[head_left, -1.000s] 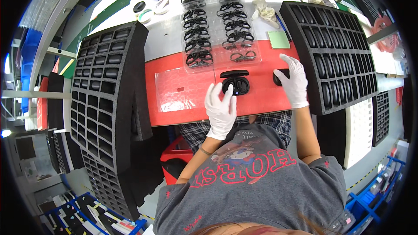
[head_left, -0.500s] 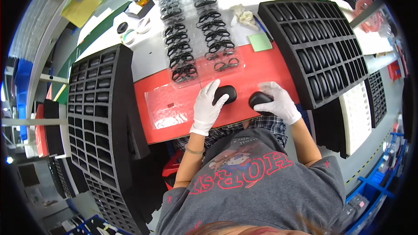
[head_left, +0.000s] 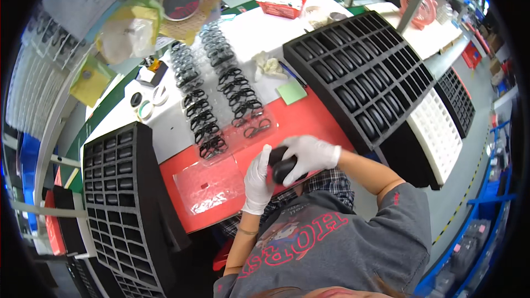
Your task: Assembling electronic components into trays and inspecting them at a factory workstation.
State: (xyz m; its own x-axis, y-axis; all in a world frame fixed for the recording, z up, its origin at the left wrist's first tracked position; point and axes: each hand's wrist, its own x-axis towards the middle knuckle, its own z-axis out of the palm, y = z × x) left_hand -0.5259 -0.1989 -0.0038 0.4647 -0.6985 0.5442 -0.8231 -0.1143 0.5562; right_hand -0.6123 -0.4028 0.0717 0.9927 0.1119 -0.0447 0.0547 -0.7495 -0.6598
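Note:
Both my hands wear white gloves and are together above the front edge of the red mat [head_left: 317,115]. My left hand [head_left: 258,183] is closed around the left side of a smooth black oval case [head_left: 277,155]. From the right, my right hand [head_left: 312,153] grips a second rounded black case [head_left: 283,171], its fingers curled over the top. The two cases touch or overlap, and the gloves partly hide them. Beyond my hands, coiled black cables [head_left: 238,97] lie in two rows on a clear plastic tray. A clear plastic sheet [head_left: 211,189] lies flat on the mat.
Black foam trays with similar oval pieces stand tilted at the left [head_left: 144,160] and right [head_left: 359,132]. A green notepad [head_left: 291,92], a crumpled glove [head_left: 269,66] and a red basket [head_left: 280,5] lie farther back. Yellow bags [head_left: 130,33] hang at upper left.
My hands, earlier apart with a black case each, have come together, bringing the cases against each other near the mat's front edge. The whole view has shifted and turned.

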